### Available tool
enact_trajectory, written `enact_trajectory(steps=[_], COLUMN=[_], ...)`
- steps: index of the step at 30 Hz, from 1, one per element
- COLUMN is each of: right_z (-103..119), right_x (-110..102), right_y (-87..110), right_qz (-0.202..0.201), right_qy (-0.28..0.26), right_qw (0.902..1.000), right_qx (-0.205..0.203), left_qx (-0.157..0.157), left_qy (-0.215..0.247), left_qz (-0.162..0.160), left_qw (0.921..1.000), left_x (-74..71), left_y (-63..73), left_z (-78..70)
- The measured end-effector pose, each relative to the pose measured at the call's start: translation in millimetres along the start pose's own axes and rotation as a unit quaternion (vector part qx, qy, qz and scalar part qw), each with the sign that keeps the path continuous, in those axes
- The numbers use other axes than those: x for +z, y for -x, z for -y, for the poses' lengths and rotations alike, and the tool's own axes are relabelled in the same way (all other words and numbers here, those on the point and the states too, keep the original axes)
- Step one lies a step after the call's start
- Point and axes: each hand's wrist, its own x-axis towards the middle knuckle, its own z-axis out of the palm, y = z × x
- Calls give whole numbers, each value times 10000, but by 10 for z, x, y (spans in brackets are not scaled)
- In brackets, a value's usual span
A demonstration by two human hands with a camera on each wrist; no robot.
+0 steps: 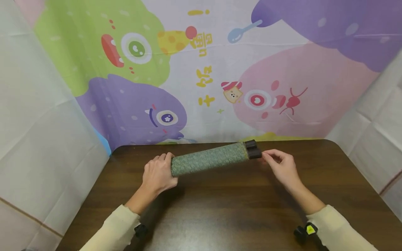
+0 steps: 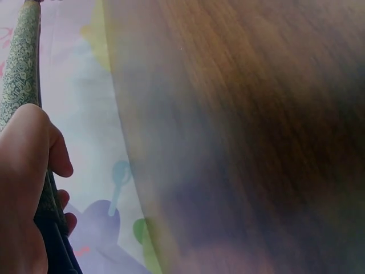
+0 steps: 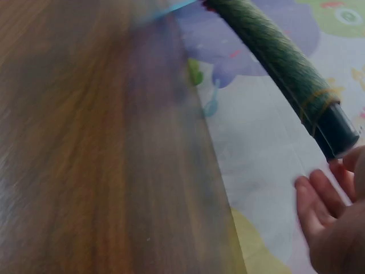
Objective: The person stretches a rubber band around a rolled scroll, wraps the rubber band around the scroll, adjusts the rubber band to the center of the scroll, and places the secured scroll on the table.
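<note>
A rolled scroll [image 1: 210, 159], covered in green patterned brocade, is held above the table, its right end tilted higher. Two black roller ends [image 1: 254, 153] stick out at the right; a black end also shows below the left hand in the left wrist view. My left hand [image 1: 159, 172] grips the scroll's left end, fingers wrapped round it. My right hand [image 1: 284, 167] is at the lower black roller end, thumb and fingertips close together and touching or nearly touching it. In the right wrist view its other fingers [image 3: 311, 197] are loosely bent, with nothing seen in them.
Beneath the hands lies a dark brown wooden table [image 1: 226, 216] with rounded back corners. A cartoon-printed cloth [image 1: 216, 129] hangs behind it. White panels [image 1: 34, 139] stand on the left and right. Each forearm wears a dark strapped device [image 1: 301, 233].
</note>
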Motion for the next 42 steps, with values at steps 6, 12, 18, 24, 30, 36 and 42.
enact_trajectory(steps=[6,12,18,24,30,36,42], right_z=[-57,-114,-115,-136,-151,-148,-158], right_x=[-105,-148,-165,-139,-69,-17,-20], right_y=[-25,-34,-43,-54,-27,4,0], right_qz=[1469,2132,2297,2464,2397,2433,2712], right_qy=[-1904,-2521,-2500,-2282,-2479,-2924,-3519], right_qw=[9572,9220,9165,9172,9116,9012,8811], right_qx=[1608,2024,2117,2144,2237,2078,1623], left_qx=[259,434,438,406,487,558,572], left_qy=[-66,-129,-148,-124,-103,-126,-90], left_qz=[-298,-488,-536,-475,-486,-549,-507], left_qw=[9992,9978,9975,9980,9976,9968,9970], left_x=[29,36,39,29,28,35,19], left_y=[31,16,17,12,9,14,33], left_z=[-20,-42,-43,-59,-87,-97,-95])
